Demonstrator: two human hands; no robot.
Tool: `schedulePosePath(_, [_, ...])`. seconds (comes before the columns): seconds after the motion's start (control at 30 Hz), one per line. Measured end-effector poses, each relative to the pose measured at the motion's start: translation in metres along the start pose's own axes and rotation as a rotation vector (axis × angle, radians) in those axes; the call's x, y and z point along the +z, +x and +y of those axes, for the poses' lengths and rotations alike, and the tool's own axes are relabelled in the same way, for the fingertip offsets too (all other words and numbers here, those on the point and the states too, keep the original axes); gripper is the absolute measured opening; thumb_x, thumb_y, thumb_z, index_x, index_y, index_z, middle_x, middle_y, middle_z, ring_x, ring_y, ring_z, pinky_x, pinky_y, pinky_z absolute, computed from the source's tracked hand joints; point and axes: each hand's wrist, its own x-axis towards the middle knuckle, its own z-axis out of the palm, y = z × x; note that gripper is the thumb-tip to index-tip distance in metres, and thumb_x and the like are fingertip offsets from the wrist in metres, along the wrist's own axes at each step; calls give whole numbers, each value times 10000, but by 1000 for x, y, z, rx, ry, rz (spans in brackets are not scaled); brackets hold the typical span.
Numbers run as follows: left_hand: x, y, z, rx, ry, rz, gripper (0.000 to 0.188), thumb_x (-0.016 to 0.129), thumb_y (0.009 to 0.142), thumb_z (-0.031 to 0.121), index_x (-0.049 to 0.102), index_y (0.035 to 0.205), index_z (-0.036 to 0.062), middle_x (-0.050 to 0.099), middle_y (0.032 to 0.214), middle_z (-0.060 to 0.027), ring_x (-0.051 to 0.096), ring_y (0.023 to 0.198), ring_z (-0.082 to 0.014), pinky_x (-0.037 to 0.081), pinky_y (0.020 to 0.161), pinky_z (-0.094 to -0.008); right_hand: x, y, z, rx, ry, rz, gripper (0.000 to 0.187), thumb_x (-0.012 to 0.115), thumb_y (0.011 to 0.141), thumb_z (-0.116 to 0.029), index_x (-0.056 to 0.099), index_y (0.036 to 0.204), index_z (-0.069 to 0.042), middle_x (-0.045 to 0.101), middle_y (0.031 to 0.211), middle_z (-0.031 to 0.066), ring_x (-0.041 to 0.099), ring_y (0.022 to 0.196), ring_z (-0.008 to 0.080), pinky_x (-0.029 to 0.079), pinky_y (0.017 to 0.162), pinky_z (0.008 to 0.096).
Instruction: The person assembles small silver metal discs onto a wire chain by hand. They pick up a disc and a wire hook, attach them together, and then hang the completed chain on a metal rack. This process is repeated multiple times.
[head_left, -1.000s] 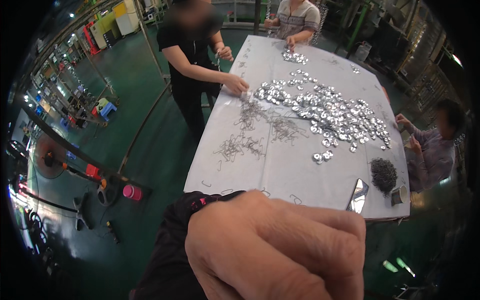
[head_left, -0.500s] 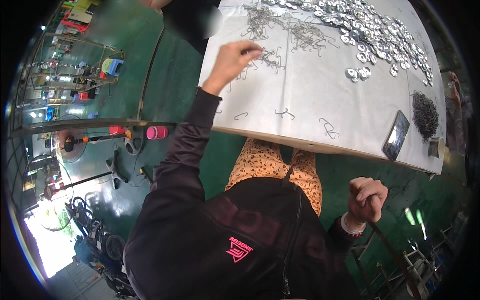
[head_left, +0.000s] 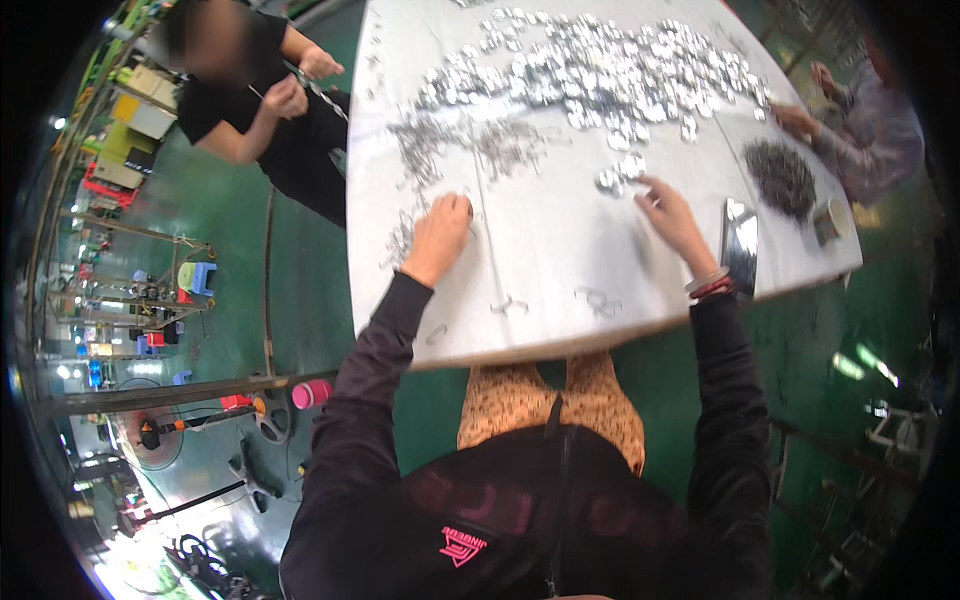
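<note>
My left hand [head_left: 442, 238] is over the left part of the table beside loose bent wire hooks [head_left: 400, 240]. Its fingers are curled together, and whatever they hold is hidden. My right hand [head_left: 672, 218] reaches in from the front right. Thumb and forefinger are apart, close to a small cluster of shiny round metal pieces [head_left: 608, 182]. Beyond it spreads the large heap of the same metal pieces [head_left: 600, 75]. Two tangled piles of wire hooks [head_left: 505, 148] lie between that heap and my left hand. A few single hooks [head_left: 510, 305] rest near the front edge.
A phone [head_left: 740, 245] lies right of my right wrist. Farther right are a pile of dark small metal parts [head_left: 780, 178] and a cup [head_left: 831, 222]. One co-worker [head_left: 270, 110] stands at the left, handling a strip; another [head_left: 865, 135] reaches onto the table from the right.
My right hand has come up from beside my body to the small cluster, its fist opening. My left hand has drawn slightly nearer. The view has shifted, bringing both co-workers more into sight.
</note>
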Motion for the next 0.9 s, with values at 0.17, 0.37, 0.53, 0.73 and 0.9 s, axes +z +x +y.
schedulePosePath(0.17, [-23,-2,-9,-151,-163,64,54,508,849,53,503,899,35,599,840,-147,590,815,-342,471,646,-433,39,32,-19,-262,-447,73,323,599,757,-33,563,1078,-14,529,1037,145,517,979,319,479,811,402])
schedulePosePath(0.37, [-22,-10,-12,-243,-476,-32,142,507,810,-26,611,906,-25,633,835,-193,616,775,-363,488,655,-417,42,24,-22,-247,-408,61,169,579,785,-11,595,950,18,569,977,159,547,924,318,482,786,396])
schedulePosePath(0.53, [-16,-23,-14,-328,-416,36,118,552,798,25,645,843,-34,631,730,-208,627,692,-364,489,629,-436,39,-3,-24,170,212,144,225,579,836,-25,622,1047,41,656,951,169,641,780,221,514,659,312])
schedulePosePath(0.73, [-21,-32,10,-257,-369,137,225,619,816,163,663,908,-37,672,770,-171,671,697,-223,518,594,-311,36,-80,-92,363,1061,34,315,587,872,-41,554,1159,87,652,956,147,651,750,174,549,690,267])
schedulePosePath(0.9, [-45,-38,90,-404,-1037,-40,189,640,832,120,666,938,-34,677,808,-81,623,720,-119,511,632,-238,58,-108,-115,339,1150,51,349,620,845,-20,545,1170,82,659,936,167,657,741,172,549,692,254])
